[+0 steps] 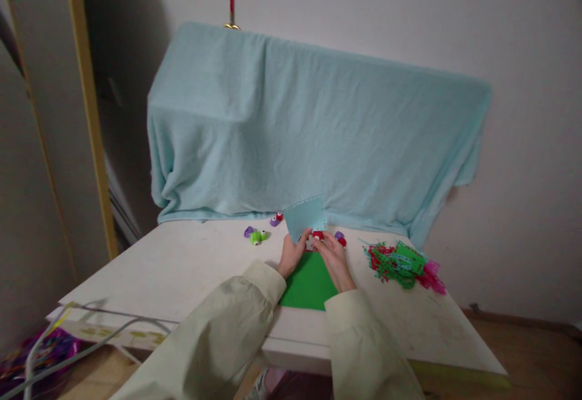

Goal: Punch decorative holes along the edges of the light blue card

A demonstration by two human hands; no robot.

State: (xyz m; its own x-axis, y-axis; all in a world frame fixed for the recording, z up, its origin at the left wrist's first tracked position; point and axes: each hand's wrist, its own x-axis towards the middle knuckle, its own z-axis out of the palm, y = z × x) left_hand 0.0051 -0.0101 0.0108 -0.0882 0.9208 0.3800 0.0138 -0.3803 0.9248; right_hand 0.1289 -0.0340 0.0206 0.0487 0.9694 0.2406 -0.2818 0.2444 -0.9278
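A pale-blue cloth [318,127] is draping beyond the grip of the left hand [291,256] and right hand [334,258], backing the white surface [191,260], whose near edge is running beneath the sleeves [218,321]. Room is lying left of the grip; a scrap pile [402,263] is crowding its right. Below, a green sheet [309,288] is showing partly. Left fingers are pinching a light-blue sheet [307,215], contact hidden; right fingers are pinching a partly covered red piece [317,235].
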